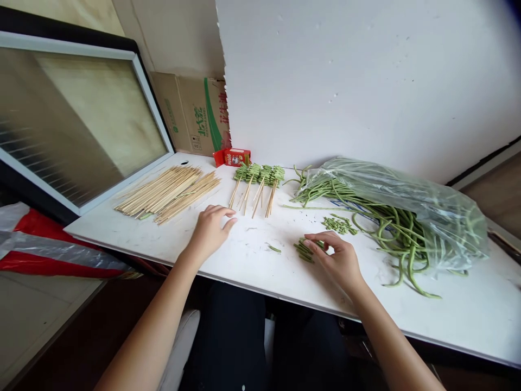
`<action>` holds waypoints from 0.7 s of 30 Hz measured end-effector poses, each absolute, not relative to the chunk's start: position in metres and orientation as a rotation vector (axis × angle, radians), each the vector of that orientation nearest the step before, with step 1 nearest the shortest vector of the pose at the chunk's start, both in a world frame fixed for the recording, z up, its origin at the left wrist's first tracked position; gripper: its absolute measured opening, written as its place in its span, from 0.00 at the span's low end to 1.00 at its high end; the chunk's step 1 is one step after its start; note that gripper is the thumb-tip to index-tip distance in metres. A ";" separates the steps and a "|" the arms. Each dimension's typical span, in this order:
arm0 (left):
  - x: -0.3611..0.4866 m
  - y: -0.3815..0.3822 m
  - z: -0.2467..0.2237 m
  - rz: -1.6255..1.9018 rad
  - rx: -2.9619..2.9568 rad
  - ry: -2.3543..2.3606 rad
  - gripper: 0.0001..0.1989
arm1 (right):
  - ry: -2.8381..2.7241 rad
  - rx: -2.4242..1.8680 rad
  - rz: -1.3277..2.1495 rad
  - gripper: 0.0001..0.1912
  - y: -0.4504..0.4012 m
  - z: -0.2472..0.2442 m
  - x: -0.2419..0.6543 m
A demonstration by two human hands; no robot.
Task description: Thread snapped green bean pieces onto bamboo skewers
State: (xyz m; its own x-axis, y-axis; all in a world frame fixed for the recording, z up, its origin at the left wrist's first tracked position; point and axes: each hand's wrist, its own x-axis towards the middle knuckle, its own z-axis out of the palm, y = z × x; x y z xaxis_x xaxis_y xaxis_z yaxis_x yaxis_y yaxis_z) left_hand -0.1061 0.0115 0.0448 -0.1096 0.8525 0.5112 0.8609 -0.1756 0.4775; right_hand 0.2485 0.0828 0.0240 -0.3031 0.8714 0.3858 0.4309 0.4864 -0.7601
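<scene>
Green cut bean pieces (302, 252) are lying in a small row near the right on the white table (248, 255), and the right hand (340, 263) is hanging right over them, thumb and forefinger nearly meeting; whether it's pinching one, I can't tell! Left hand (207, 231) is hovering, loosely curled, fingers parted, holding nothing, with loose wooden skewers (163, 190) lying far left and bean-threaded skewers (265, 176) resting at the far middle. One stray piece (274, 248) is sitting between the hands. Farther right, long beans (401, 228) are spilling from a clear bag (443, 217). Seemingly we're watching the lining-up step; the next move is probably calling for a light pinch, keeping that row together.
</scene>
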 end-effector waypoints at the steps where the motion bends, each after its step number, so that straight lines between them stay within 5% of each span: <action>1: -0.120 0.010 0.046 -1.117 -1.999 -2.051 0.05 | -1.933 -1.092 0.624 0.18 0.086 0.023 0.251; 8: -0.197 -0.004 0.033 -0.864 -1.470 -2.339 0.07 | -1.923 -1.271 0.333 0.26 0.108 0.024 0.277; 21: -0.201 0.000 0.010 -0.670 -1.406 -2.403 0.10 | -1.704 -1.407 0.437 0.29 0.111 0.036 0.291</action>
State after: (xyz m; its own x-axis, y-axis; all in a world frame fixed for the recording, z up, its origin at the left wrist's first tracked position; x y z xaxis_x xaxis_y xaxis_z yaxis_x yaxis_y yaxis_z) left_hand -0.2012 -0.0001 0.0104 -0.4885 0.7442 0.4556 0.8725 0.4194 0.2506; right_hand 0.2913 0.1111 0.0363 0.0056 0.9208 0.3900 0.6195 0.3030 -0.7242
